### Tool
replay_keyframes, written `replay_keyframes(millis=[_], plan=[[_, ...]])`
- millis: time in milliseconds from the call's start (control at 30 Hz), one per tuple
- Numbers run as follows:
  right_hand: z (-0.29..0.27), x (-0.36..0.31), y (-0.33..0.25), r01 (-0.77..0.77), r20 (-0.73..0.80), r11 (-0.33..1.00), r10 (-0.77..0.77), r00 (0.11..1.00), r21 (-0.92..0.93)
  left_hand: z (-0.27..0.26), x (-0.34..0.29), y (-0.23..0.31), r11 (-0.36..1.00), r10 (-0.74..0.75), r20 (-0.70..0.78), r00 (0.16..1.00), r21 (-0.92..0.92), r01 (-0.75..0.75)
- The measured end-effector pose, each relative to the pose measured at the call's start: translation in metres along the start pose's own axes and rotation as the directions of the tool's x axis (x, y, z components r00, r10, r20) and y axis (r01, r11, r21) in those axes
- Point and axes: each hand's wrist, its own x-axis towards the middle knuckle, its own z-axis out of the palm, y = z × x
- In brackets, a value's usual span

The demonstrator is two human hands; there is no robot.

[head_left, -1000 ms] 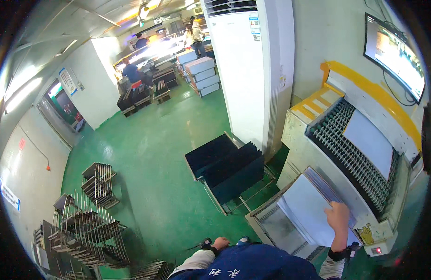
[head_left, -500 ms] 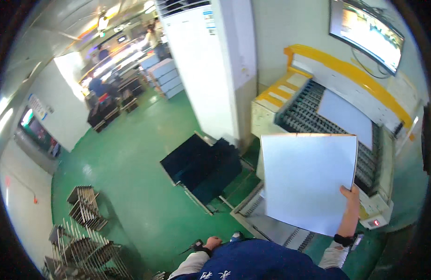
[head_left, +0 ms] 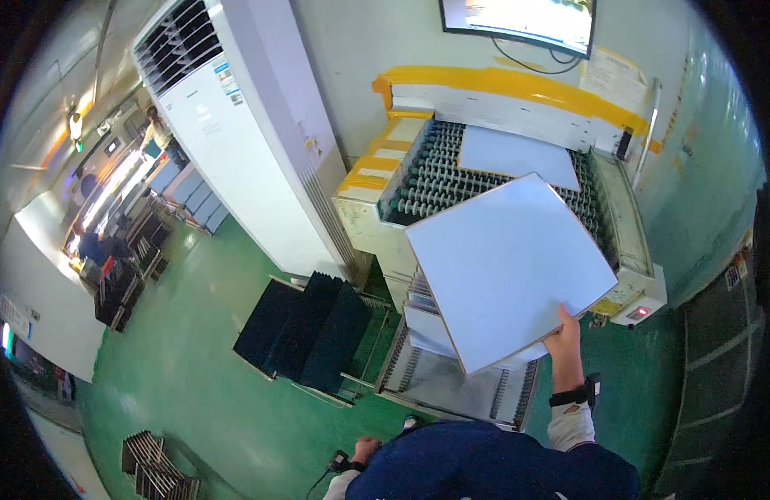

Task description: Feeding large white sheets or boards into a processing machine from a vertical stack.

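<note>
A white, flat rectangular panel (head_left: pixel 510 267) with thin brown edges is gripped by my right hand (head_left: pixel 564 337) at its lower right edge. The panel is tilted, its far corner overlapping the view of the roller conveyor machine (head_left: pixel 410 187). Another white panel (head_left: pixel 510 154) lies on those rollers. Beneath the held panel, a slotted metal rack (head_left: pixel 451 379) contains upright white panels (head_left: pixel 426 327), partly covered from view. My left hand (head_left: pixel 366 450) hangs low beside my body, away from the panels; its fingers are too hidden to read.
A rack of dark panels (head_left: pixel 305 333) stands on the green floor left of the slotted rack. Behind it rises a tall white air conditioner (head_left: pixel 243 150). Folded metal racks (head_left: pixel 155 467) sit at lower left. A screen (head_left: pixel 522 23) hangs above the machine.
My view has swung right toward the machine. The held panel has turned so that one corner points to the far side, and more of the slotted rack shows below it.
</note>
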Motion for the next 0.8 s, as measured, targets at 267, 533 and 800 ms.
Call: replay_keyframes(millis=[267,533,800], plan=[[0.007,0.011,0.004,-0.028,-0.198,0.972,0.076,0.977,0.235,-0.008,-0.010,0.009,0.963,-0.131,-0.026,0.991,-0.242,0.121],[0.003,0.037,0.030,-0.131,-0.086,0.973,0.150,0.985,0.188,0.003,-0.014,0.014,0.712,-0.453,0.098,0.886,-0.559,0.425],[0.024,0.039,0.039,-0.441,0.013,0.870,0.455,0.891,-0.223,-0.026,-0.029,0.039,0.886,-0.268,-0.014,0.963,-0.397,0.241]])
